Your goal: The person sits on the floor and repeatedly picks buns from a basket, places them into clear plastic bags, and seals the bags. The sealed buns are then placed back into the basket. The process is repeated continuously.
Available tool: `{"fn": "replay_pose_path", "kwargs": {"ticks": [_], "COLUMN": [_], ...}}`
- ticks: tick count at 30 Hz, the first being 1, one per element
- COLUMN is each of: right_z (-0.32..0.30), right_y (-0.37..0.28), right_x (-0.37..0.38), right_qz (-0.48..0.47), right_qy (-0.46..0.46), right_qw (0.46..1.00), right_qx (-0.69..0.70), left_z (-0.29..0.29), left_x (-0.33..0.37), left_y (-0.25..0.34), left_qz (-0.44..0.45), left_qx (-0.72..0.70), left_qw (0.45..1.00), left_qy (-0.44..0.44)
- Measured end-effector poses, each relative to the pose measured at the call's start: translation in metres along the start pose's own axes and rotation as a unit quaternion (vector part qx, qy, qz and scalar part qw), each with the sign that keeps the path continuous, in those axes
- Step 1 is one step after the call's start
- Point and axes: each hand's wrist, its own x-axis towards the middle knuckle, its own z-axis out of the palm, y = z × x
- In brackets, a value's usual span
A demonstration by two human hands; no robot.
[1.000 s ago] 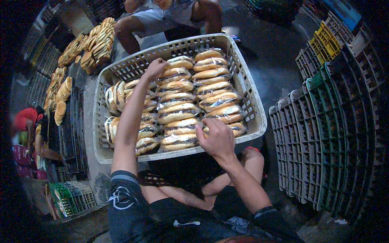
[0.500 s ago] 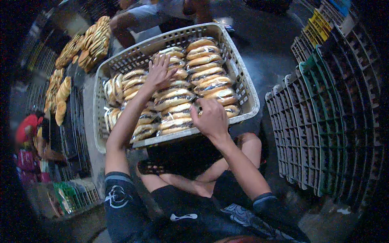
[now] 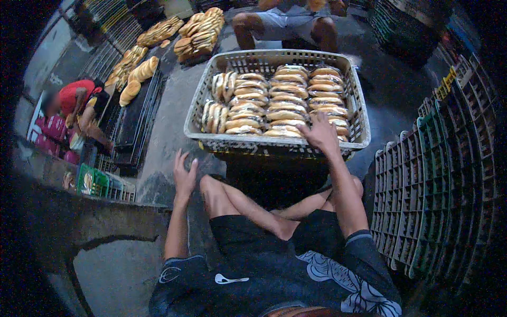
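Observation:
A pale plastic crate (image 3: 253,140) with slotted walls stands in front of me. Packs of filled bread rolls (image 3: 288,94) in clear wrapping fill it in rows, most lying flat and a few on edge at the left. Over the crate's near right part, my right hand (image 3: 322,133) rests with its fingers apart on the nearest packs; it does not grip one. My left hand (image 3: 185,173) is off the crate, in the air near its front left corner and beside my knee. Its fingers are spread and it holds nothing.
Stacked grey and green crates (image 3: 404,179) rise on my right. Piles of unwrapped bread (image 3: 198,39) lie at the far left, beside metal racks (image 3: 140,116). A person in red (image 3: 76,98) bends at the left. Another person (image 3: 285,24) sits beyond the crate.
My left hand has drawn back from the packs, out of the crate to its left front. My right hand stays at the near right edge. The view has shifted, showing the crate farther off.

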Motion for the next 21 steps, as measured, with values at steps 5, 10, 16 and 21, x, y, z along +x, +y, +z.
{"fn": "replay_pose_path", "kwargs": {"ticks": [5, 10, 16, 21], "right_z": [0.005, 0.000, 0.007, 0.008], "right_y": [0.009, 0.011, 0.003, 0.001], "right_x": [-0.005, -0.008, -0.003, -0.004], "right_qz": [0.002, 0.001, -0.013, -0.001], "right_qy": [0.046, 0.038, 0.022, 0.019], "right_qw": [0.999, 0.999, 1.000, 0.999], "right_qx": [-0.024, -0.030, -0.017, -0.028], "left_z": [-0.080, -0.061, 0.193, 0.176], "left_x": [-0.061, -0.098, -0.245, -0.237], "left_y": [-0.001, 0.003, 0.047, -0.022], "left_qz": [-0.133, -0.283, -0.582, -0.426], "left_qx": [-0.033, -0.174, -0.077, -0.371], "left_qw": [0.991, 0.931, 0.584, 0.498], "left_qy": [-0.002, -0.152, -0.561, -0.658]}}
